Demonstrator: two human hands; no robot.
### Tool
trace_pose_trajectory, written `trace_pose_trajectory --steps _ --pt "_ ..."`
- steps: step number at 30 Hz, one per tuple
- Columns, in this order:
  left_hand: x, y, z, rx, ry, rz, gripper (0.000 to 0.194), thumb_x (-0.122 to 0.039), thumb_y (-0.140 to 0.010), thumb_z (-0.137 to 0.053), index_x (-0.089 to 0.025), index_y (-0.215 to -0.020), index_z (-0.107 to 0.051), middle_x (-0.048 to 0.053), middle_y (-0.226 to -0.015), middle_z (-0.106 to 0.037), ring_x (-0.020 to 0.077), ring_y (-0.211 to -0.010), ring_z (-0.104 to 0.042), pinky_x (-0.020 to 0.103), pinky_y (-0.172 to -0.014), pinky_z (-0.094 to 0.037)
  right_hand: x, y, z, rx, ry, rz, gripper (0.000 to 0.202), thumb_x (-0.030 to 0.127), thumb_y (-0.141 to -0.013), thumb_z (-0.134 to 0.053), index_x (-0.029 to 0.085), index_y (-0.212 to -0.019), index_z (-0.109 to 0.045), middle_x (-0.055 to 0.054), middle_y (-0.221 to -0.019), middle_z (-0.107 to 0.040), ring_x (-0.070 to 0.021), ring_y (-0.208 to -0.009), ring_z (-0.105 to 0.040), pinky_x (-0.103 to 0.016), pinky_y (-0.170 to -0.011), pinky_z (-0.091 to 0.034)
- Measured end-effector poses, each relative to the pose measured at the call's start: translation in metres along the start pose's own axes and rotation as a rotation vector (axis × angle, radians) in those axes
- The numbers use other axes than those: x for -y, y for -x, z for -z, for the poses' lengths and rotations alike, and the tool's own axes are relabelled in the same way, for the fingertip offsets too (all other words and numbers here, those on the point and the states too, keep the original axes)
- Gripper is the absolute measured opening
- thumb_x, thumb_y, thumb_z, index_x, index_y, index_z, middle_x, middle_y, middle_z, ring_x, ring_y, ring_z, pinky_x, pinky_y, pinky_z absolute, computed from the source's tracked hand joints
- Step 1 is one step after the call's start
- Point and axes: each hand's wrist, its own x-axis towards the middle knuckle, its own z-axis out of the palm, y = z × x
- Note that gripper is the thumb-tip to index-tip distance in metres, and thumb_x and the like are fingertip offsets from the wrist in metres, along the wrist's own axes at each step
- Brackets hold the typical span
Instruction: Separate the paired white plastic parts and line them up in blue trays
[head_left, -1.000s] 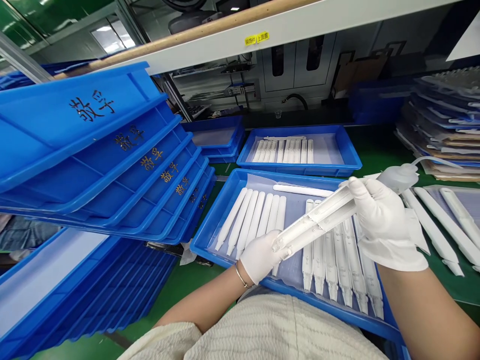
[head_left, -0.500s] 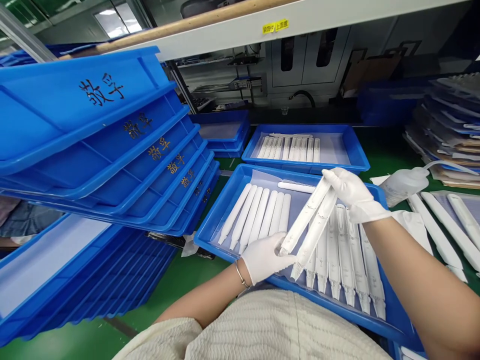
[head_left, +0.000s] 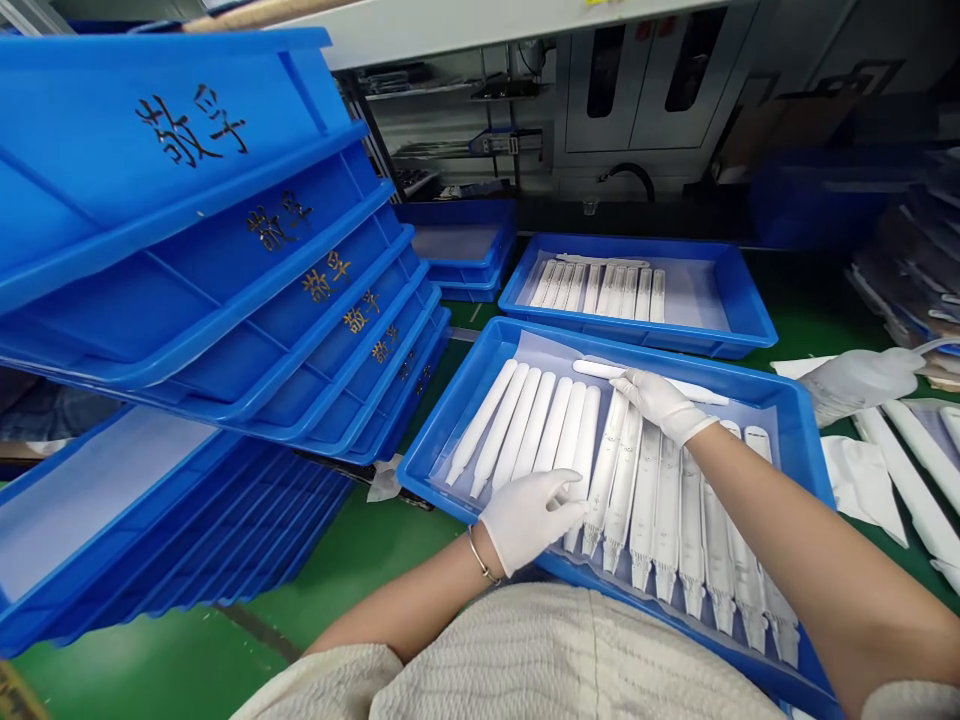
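Observation:
Both my hands wear white gloves. My right hand (head_left: 660,403) is at the upper ends of two long white plastic shells (head_left: 616,470), its fingers closed on them. These shells lie hollow side up in a blue tray (head_left: 814,440). My left hand (head_left: 529,515) is open near their toothed lower ends, thumb and fingers apart, holding nothing. Several similar hollow shells (head_left: 691,530) form a row to the right, partly behind my right forearm. On the left, several smooth shells (head_left: 517,420) lie rounded side up. Another piece (head_left: 697,390) lies crosswise along the tray's far side.
A second blue tray (head_left: 750,300) with more white pieces stands behind. Tall stacks of blue trays (head_left: 247,290) lean close on my left. To the right are a squeeze bottle (head_left: 862,385), a white cloth (head_left: 862,485) and more long white pieces (head_left: 911,475). A shelf beam (head_left: 480,30) crosses above.
The two shells I held raised between both hands now lie down in the tray's row. My left hand has let go of their lower ends. The view has shifted slightly.

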Motion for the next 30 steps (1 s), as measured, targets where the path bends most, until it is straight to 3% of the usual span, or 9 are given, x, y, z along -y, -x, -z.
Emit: trace_pose_trajectory --steps 3,7,10,14,20,24,27,30 --pt "-0.002 0.001 0.001 0.043 0.002 -0.012 0.054 -0.056 -0.09 -0.059 -0.025 -0.134 -0.067 0.001 -0.104 -0.076 0.0214 -0.092 -0.069 0.033 -0.087 -0.051 0.001 0.005 0.001 0.011 0.125 0.059 0.036 0.047 -0.102 -0.046 0.018 -0.096 -0.068 -0.011 -0.093 -0.072 -0.0267 -0.088 -0.065 -0.036 -0.087 -0.046" --pt "0.0 0.0 0.0 0.061 0.017 -0.032 0.05 -0.057 -0.09 -0.059 -0.026 -0.126 -0.071 0.002 -0.106 -0.076 0.0221 -0.094 -0.069 0.033 -0.085 -0.051 0.011 0.006 0.008 -0.039 0.251 0.068 0.045 0.044 -0.104 -0.042 0.011 -0.118 -0.071 -0.02 -0.117 -0.07 -0.0347 -0.112 -0.06 -0.045 -0.104 -0.039" --pt "0.001 -0.002 0.0 0.08 0.011 -0.035 0.047 -0.058 -0.09 -0.058 -0.025 -0.121 -0.073 0.002 -0.108 -0.076 0.0215 -0.091 -0.069 0.032 -0.084 -0.051 0.027 -0.004 0.006 -0.027 0.274 0.05 0.049 0.041 -0.106 -0.034 0.011 -0.123 -0.07 -0.019 -0.12 -0.07 -0.0329 -0.111 -0.062 -0.042 -0.1 -0.042" --pt "0.0 -0.003 0.0 0.074 -0.002 -0.04 0.045 -0.056 -0.09 -0.059 -0.025 -0.118 -0.074 0.002 -0.106 -0.077 0.0206 -0.088 -0.068 0.031 -0.081 -0.05 0.049 -0.022 -0.01 0.09 0.254 0.029 0.041 0.042 -0.103 -0.043 0.019 -0.12 -0.073 -0.013 -0.116 -0.073 -0.0285 -0.103 -0.067 -0.037 -0.093 -0.047" --pt "0.003 -0.003 0.0 0.01 0.017 -0.06 0.042 -0.052 -0.091 -0.059 -0.025 -0.119 -0.074 0.001 -0.105 -0.076 0.0197 -0.091 -0.068 0.03 -0.085 -0.05 0.067 -0.041 -0.032 0.129 0.206 -0.094 0.057 0.048 -0.1 -0.051 0.013 -0.146 -0.056 -0.021 -0.14 -0.06 -0.035 -0.122 -0.06 -0.043 -0.101 -0.044" --pt "0.003 -0.003 0.0 -0.033 0.062 -0.055 0.038 -0.046 -0.091 -0.059 -0.023 -0.118 -0.074 0.001 -0.103 -0.077 0.019 -0.09 -0.069 0.03 -0.086 -0.051 0.071 -0.05 -0.024 0.14 0.111 -0.162 0.05 0.053 -0.093 -0.061 0.016 -0.128 -0.065 -0.018 -0.125 -0.068 -0.0348 -0.114 -0.063 -0.042 -0.096 -0.046" --pt "0.002 -0.002 -0.001 -0.07 0.115 -0.056 0.037 -0.045 -0.091 -0.06 -0.022 -0.116 -0.074 0.002 -0.099 -0.077 0.0194 -0.088 -0.069 0.032 -0.086 -0.052 0.07 -0.05 -0.009 0.119 -0.015 -0.208 0.035 0.051 -0.092 -0.061 0.018 -0.105 -0.065 -0.012 -0.097 -0.07 -0.0278 -0.089 -0.066 -0.036 -0.081 -0.049" --pt "0.006 -0.003 -0.003 -0.112 0.219 -0.067 0.039 -0.047 -0.092 -0.059 -0.019 -0.116 -0.073 0.004 -0.101 -0.076 0.0206 -0.09 -0.07 0.034 -0.089 -0.055 0.072 -0.039 0.009 0.114 -0.191 -0.166 0.034 0.053 -0.096 -0.051 0.02 -0.092 -0.058 -0.003 -0.075 -0.061 -0.0188 -0.067 -0.056 -0.032 -0.067 -0.046"
